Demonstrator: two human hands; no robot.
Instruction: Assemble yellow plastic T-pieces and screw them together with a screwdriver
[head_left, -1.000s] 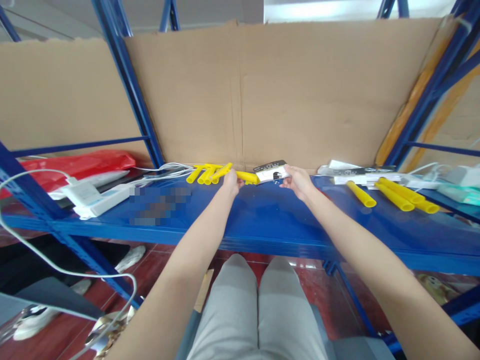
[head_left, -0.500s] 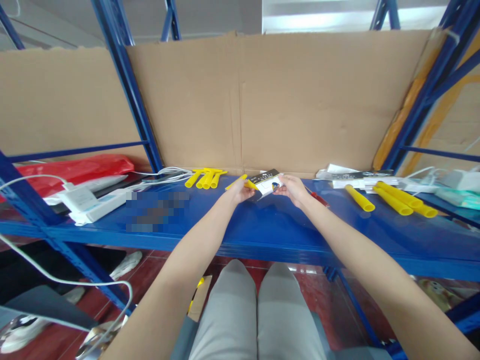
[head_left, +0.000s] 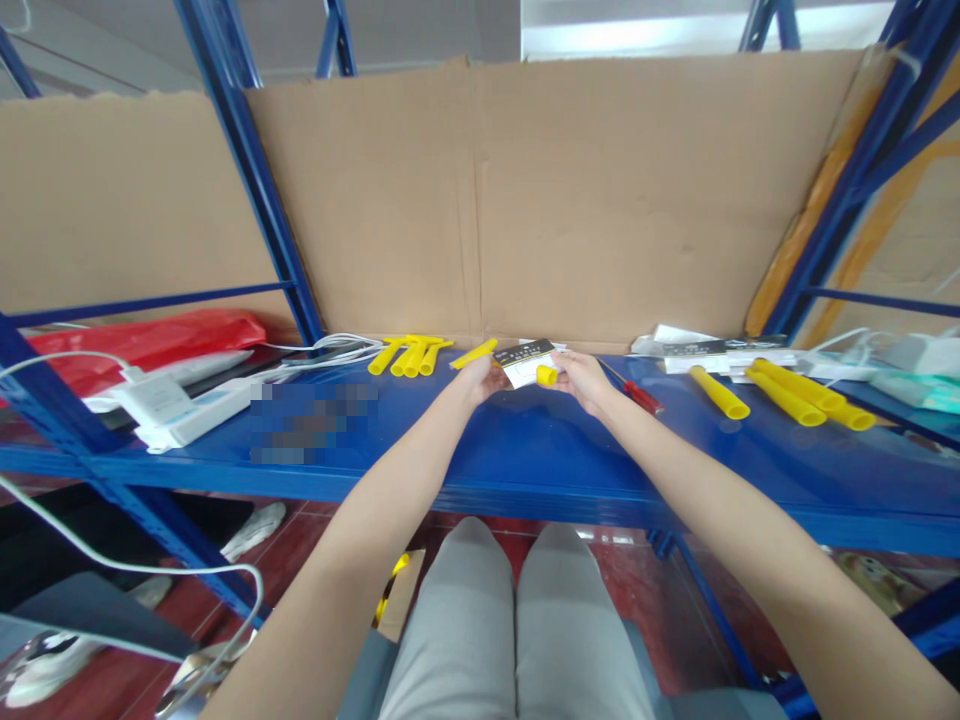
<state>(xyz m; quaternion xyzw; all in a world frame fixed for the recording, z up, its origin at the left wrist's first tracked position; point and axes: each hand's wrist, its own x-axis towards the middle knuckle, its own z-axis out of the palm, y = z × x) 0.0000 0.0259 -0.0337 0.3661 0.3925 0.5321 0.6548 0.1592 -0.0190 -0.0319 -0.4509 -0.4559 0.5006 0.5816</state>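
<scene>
My left hand (head_left: 485, 379) is closed at the left end of a black-and-white printed card (head_left: 531, 362). A yellow bar (head_left: 474, 354), like the crosspiece of a T-shaped tool, sticks out behind its fingers. My right hand (head_left: 581, 380) pinches the card's right side. Just beside those fingers a round yellow tube end (head_left: 546, 375) shows below the card. The card hides the stretch between bar and tube end, so I cannot tell whether they are one piece. A red-handled screwdriver (head_left: 643, 397) lies right of my right hand.
Several yellow T-shaped tools (head_left: 409, 357) lie left on the blue shelf (head_left: 525, 460). Several yellow tubes (head_left: 795, 393) and a stack of printed cards (head_left: 720, 352) are on the right. A power strip (head_left: 202, 410) with cables sits far left. Cardboard (head_left: 600, 200) stands behind.
The yellow tube end has gone from beside my left hand to beside my right fingers. The card has turned flatter and shifted slightly left, and more of the screwdriver shows.
</scene>
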